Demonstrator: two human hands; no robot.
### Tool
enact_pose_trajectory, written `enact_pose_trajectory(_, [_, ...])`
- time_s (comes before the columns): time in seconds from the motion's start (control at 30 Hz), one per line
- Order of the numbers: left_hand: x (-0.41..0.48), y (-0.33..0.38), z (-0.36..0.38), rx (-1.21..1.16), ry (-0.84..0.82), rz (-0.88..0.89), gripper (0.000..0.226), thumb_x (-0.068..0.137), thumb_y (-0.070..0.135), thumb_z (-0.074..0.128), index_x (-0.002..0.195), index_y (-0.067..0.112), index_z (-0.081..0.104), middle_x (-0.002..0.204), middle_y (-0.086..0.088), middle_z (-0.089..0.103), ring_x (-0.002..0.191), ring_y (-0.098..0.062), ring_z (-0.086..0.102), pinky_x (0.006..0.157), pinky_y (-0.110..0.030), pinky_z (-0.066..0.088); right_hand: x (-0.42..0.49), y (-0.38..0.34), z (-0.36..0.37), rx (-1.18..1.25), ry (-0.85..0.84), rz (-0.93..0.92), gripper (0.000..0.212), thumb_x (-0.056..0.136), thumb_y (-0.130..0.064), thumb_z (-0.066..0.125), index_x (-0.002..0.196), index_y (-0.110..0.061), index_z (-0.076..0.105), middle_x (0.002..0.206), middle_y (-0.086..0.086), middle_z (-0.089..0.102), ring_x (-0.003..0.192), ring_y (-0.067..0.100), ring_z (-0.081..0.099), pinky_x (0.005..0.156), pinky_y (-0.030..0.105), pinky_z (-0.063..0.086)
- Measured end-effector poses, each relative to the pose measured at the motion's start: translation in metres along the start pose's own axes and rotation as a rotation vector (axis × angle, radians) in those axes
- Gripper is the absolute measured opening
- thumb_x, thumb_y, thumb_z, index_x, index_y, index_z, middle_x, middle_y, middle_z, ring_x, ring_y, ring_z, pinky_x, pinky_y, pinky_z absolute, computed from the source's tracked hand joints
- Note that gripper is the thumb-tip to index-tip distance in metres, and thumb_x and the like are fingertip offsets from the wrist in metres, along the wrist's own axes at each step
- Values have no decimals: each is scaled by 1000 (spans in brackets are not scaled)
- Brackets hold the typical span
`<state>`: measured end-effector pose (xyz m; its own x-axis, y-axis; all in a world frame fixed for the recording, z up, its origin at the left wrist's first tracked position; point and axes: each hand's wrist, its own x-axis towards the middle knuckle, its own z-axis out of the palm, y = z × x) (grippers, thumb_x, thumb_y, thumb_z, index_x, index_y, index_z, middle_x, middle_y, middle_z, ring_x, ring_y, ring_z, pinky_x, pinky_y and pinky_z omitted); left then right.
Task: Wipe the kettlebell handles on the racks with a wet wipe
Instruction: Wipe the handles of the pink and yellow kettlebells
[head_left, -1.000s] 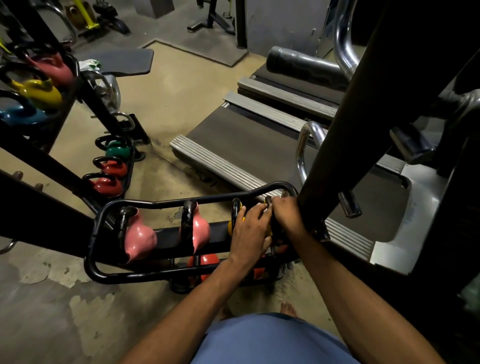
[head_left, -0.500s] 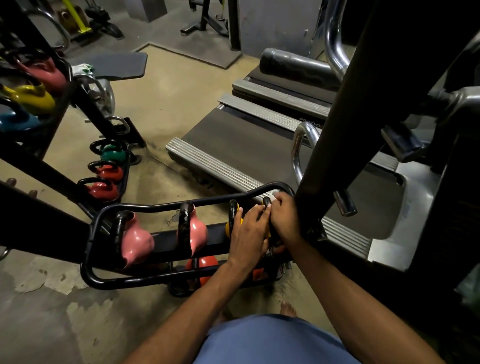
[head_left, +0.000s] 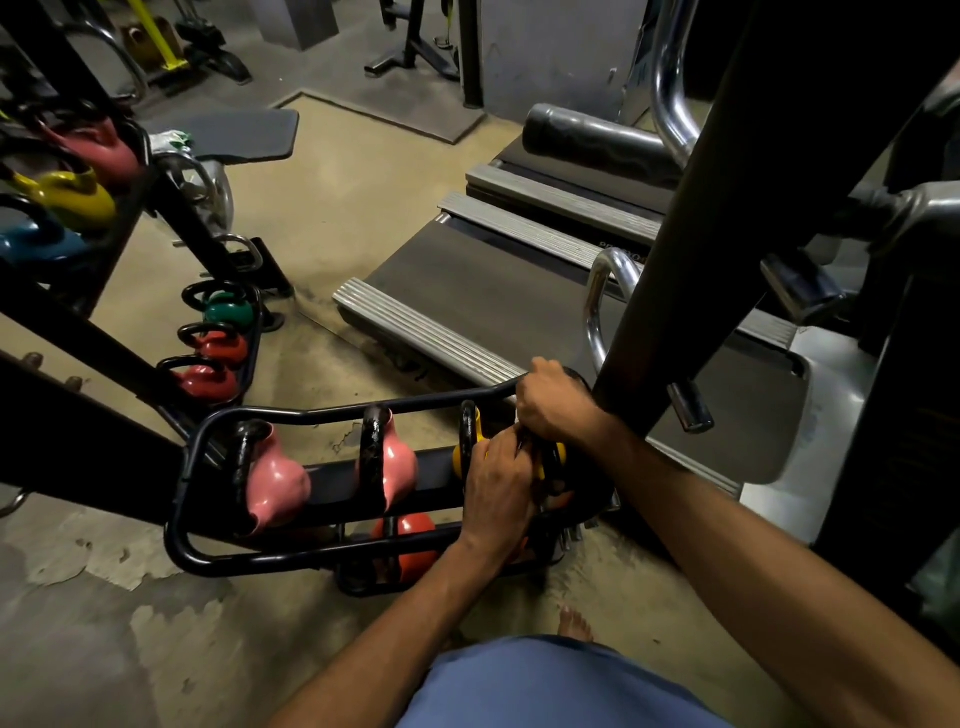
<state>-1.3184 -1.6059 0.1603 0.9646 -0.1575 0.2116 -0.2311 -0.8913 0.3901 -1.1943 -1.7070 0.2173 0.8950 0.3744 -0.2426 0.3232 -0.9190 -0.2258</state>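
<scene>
A low black rack (head_left: 332, 415) holds two pink kettlebells (head_left: 275, 483) (head_left: 400, 467) and a yellow kettlebell (head_left: 462, 457), all with black handles. At the rack's right end stands another yellow kettlebell (head_left: 558, 454), mostly hidden by my hands. My right hand (head_left: 556, 410) grips the top of its handle, by the rack's far rail, and a sliver of white wet wipe (head_left: 517, 415) shows at the hand's left edge. Just below it, the curled fingers of my left hand (head_left: 498, 488) hold the same kettlebell. A red kettlebell (head_left: 415, 540) sits on the shelf underneath.
A thick black post (head_left: 675, 260) rises right beside my right hand. Treadmills (head_left: 493, 312) lie beyond the rack. On the left are a floor rack with green and red kettlebells (head_left: 223, 338) and a taller rack with pink, yellow and blue ones (head_left: 72, 192). My bare foot (head_left: 574, 623) stands close to the rack.
My right hand has slid up the kettlebell handle toward the rack's far rail. My left hand has stayed on the kettlebell.
</scene>
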Motion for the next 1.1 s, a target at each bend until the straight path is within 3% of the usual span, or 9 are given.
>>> enact_pose_trajectory(0.1, [-1,2,-4,-34,16,-5,54,86,41,62,130,11,62,128,-6,62,118,-23,57,92,-37,46,-14,9,18,283,177,79,20,100,-12,49,94,-4,66,96,7,51,90,21,55,69,15,35])
enact_pose_trajectory(0.2, [0,3,-7,-26,24,4,63,80,38,62,135,9,60,131,-7,63,119,-23,58,93,-37,47,-32,8,41,596,374,229,17,96,-3,55,90,3,70,88,16,66,83,26,60,71,25,36])
enact_pose_trajectory(0.3, [-1,2,-4,-59,-14,-8,79,73,22,84,144,10,54,135,-7,60,119,-24,59,96,-38,50,-39,1,47,1038,307,446,30,99,-7,50,69,-11,56,66,7,57,62,18,53,61,35,40])
enact_pose_trajectory(0.47, [-4,9,5,-289,-62,-137,83,85,17,78,157,11,36,155,-4,43,139,-22,47,110,-35,48,-40,-5,35,1729,96,806,36,97,-11,43,63,-13,54,51,4,53,43,15,54,44,17,42])
enact_pose_trajectory(0.57, [-4,11,10,-503,-78,-278,84,85,16,80,157,11,38,150,-4,51,137,-16,46,109,-20,37,-38,-4,45,1556,171,769,32,97,-15,44,67,-16,55,61,4,54,56,20,54,55,27,46])
enact_pose_trajectory(0.67, [-4,11,12,-581,-92,-269,59,85,10,77,139,13,55,132,-4,62,120,-17,57,101,-27,47,-35,-4,60,1100,353,547,29,97,-15,43,70,-12,53,67,8,55,66,25,54,64,39,43])
enact_pose_trajectory(0.8, [-2,6,19,-594,-89,-304,35,86,15,78,119,12,65,116,-4,66,106,-18,62,86,-20,43,-26,-3,55,795,465,408,14,98,-13,50,98,-5,61,89,10,66,80,25,61,67,34,43])
enact_pose_trajectory(0.93, [-1,1,23,-590,-107,-304,44,87,22,79,127,10,66,124,-6,67,114,-19,62,94,-18,45,-2,8,35,547,385,277,22,94,-18,56,75,-8,62,71,6,55,72,30,58,63,30,27])
enact_pose_trajectory(1.1, [-3,4,21,-570,-121,-292,43,87,24,77,127,12,67,129,-8,64,115,-27,64,96,-36,53,10,3,11,52,17,-53,24,97,-22,53,93,-8,72,102,12,58,100,31,61,75,38,49])
